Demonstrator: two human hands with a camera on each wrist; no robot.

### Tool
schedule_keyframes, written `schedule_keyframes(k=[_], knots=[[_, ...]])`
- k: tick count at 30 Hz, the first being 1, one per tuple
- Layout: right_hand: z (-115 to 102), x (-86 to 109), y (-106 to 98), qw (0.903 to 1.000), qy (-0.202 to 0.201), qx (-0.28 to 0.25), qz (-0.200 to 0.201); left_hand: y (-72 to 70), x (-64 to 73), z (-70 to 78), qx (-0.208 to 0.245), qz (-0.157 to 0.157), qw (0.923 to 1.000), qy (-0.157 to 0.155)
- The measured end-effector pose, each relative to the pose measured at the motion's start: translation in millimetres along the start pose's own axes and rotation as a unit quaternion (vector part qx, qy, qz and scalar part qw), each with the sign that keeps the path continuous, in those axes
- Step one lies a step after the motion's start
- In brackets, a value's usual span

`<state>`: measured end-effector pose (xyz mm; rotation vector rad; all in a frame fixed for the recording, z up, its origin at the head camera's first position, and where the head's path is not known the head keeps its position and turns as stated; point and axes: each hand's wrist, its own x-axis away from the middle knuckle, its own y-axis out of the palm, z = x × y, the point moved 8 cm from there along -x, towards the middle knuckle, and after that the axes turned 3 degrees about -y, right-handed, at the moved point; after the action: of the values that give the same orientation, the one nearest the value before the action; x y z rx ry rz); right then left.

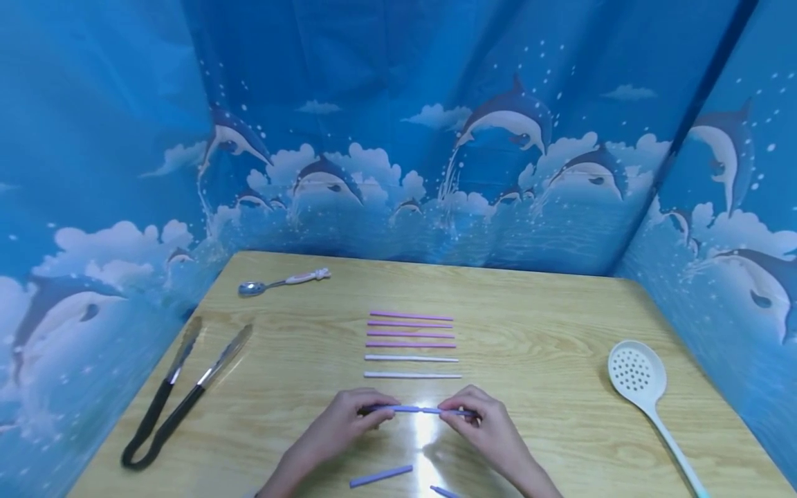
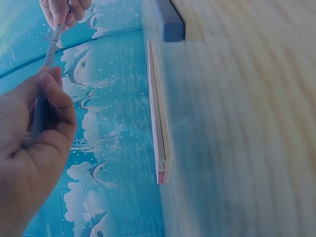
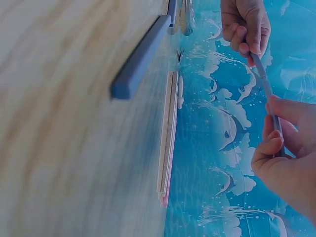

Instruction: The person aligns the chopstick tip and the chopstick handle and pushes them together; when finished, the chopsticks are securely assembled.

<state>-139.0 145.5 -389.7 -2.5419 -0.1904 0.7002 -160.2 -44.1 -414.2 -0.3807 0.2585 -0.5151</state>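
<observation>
Both hands hold one purple chopstick (image 1: 407,409) level above the table, with a narrow joint at mid-length. My left hand (image 1: 349,417) pinches its left part between thumb and fingers. On the right part, my right hand (image 1: 486,419) has the same kind of pinch. The wrist views show the chopstick (image 2: 51,52) running from one hand to the other, its outer ends partly hidden in the fingers. Nearer the body lie a purple chopstick piece (image 1: 381,476) and the tip of another purple piece (image 1: 444,492), cut off by the frame edge.
Beyond the hands lie two white chopsticks (image 1: 412,375) and several pink chopsticks (image 1: 411,335) in parallel rows. Black-handled tongs (image 1: 165,401) and a spoon (image 1: 283,282) are at left. A pale skimmer (image 1: 647,394) lies at right. Dolphin-print curtains (image 1: 398,124) border the wooden table (image 1: 529,325).
</observation>
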Motion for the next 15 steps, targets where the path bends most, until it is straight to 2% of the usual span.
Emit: schedule_keyframes(k=[4, 11, 15], knots=[[-5, 0.3, -2, 0.9994, -0.030, 0.006, 0.016, -0.8, 0.3, 5.0, -0.004, 0.016, 0.9994, 0.031], [-12, 0.6, -5, 0.9976, -0.062, 0.016, 0.026, 0.3, 1.9, 16.5, -0.016, 0.036, 0.9934, 0.108], [-14, 0.4, -5, 0.9972, -0.067, 0.022, 0.025, 2.3, 1.1, 19.8, -0.018, 0.040, 0.9910, 0.126]])
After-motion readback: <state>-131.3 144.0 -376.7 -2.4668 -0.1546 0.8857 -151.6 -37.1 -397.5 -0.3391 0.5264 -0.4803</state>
